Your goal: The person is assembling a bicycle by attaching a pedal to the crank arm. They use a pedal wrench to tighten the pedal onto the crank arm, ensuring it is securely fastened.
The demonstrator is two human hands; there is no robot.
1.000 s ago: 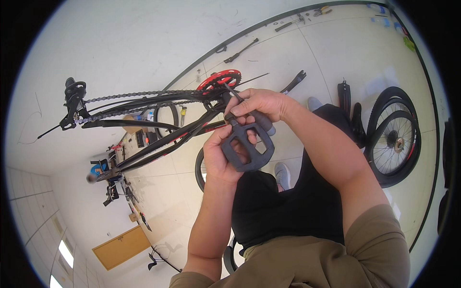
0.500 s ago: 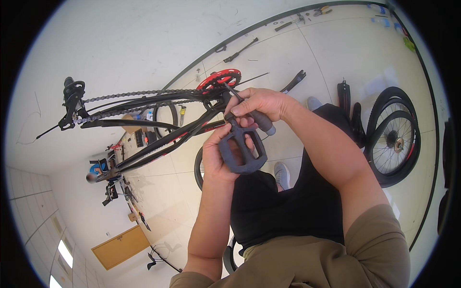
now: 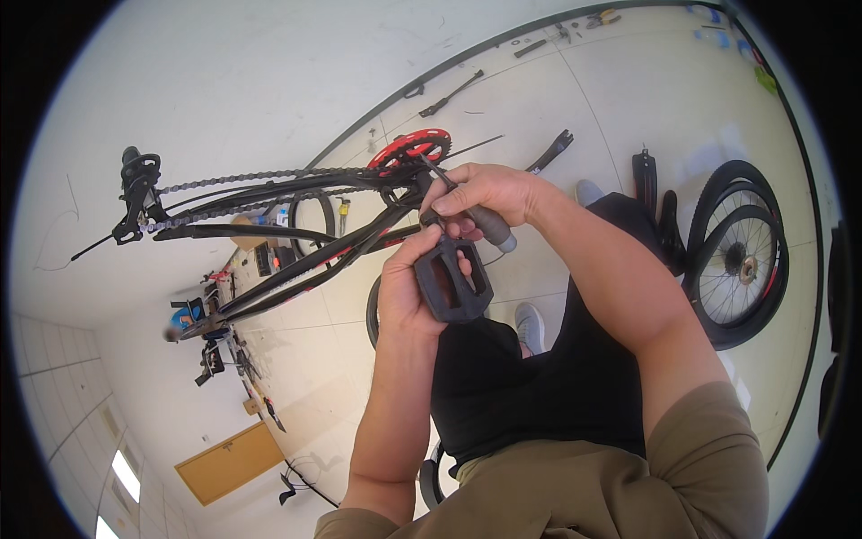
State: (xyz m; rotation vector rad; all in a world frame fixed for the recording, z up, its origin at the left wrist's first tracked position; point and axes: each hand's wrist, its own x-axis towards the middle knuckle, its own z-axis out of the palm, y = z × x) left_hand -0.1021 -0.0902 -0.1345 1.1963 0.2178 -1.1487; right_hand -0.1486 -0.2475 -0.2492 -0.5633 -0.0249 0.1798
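A black platform pedal [image 3: 453,305] is in my left hand [image 3: 409,292], whose fingers wrap its side and reach into its frame. The pedal's axle end points up toward my right hand [image 3: 489,193]. The right thumb and fingers are closed at that end, and the same hand holds a screwdriver with a dark handle [image 3: 492,227]. Its thin shaft slants up toward the red chainring [image 3: 406,151] of a black bicycle frame [image 3: 296,274]. My fingers hide the axle's threaded part. A chain [image 3: 269,175] runs from the chainring to the rear derailleur [image 3: 136,198] at left.
Two wheels [image 3: 738,260] lie at right, beside a black saddle [image 3: 669,229]. A fork-like black part [image 3: 549,151] and a kickstand-like bar [image 3: 453,92] lie farther off. Pliers [image 3: 603,18] rest near the wall's base. Another person [image 3: 184,319] is at the far left.
The pedal has turned a little about its axle between my hands, so its frame looks narrower. Both hands stay in nearly the same place, and the screwdriver is still in my right hand.
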